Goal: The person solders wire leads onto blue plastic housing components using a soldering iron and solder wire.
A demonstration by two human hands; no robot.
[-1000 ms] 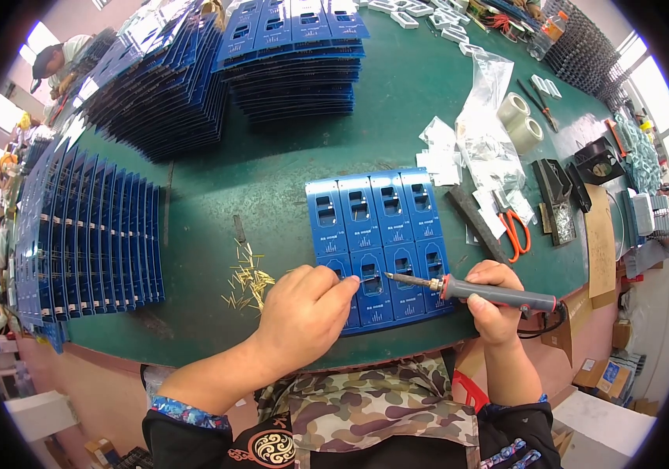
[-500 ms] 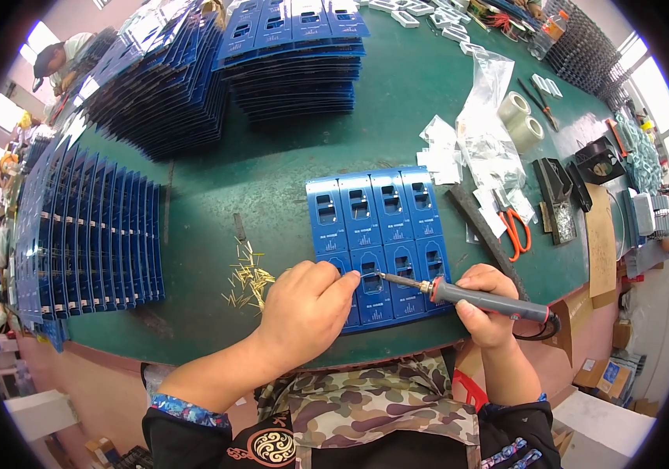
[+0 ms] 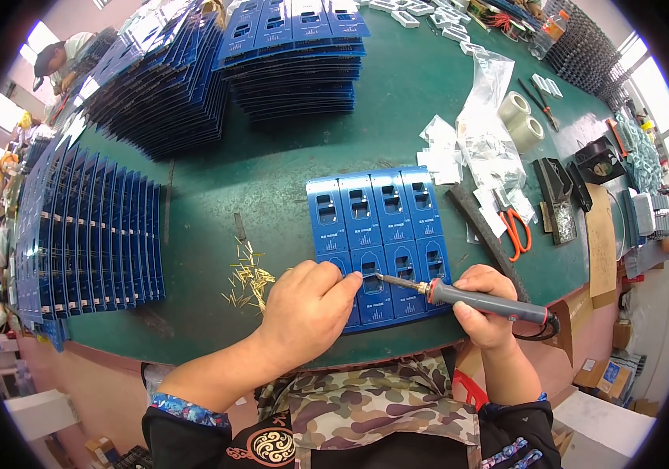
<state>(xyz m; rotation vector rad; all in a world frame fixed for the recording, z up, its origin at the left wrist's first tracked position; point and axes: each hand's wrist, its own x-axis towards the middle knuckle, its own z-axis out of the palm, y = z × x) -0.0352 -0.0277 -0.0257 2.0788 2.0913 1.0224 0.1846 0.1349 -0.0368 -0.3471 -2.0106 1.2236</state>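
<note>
A blue circuit board panel [image 3: 377,228], divided into several sections with cut-out windows, lies flat on the table in front of me. My right hand [image 3: 498,332] grips a soldering iron [image 3: 529,313] by its dark grey handle. The iron's tip points left, at a window in the panel's near row. Beside that window, my left hand [image 3: 307,301] is closed in a pinch, thumb and forefinger at the panel's surface. Whatever sits between those fingertips is too small to make out. Just left of this hand lies a loose heap of thin brass-coloured pins [image 3: 250,280].
Tall stacks of blue panels [image 3: 295,78] stand at the back, with more upright panels [image 3: 88,234] at left. To the right are a dark bar [image 3: 490,242], orange-handled pliers [image 3: 518,234], a plastic bag [image 3: 487,125], tape rolls [image 3: 526,134] and a black iron stand [image 3: 553,181].
The soldering iron's tip has shifted very slightly left at the same window. My left hand stays nearly in place, and the panel has not moved.
</note>
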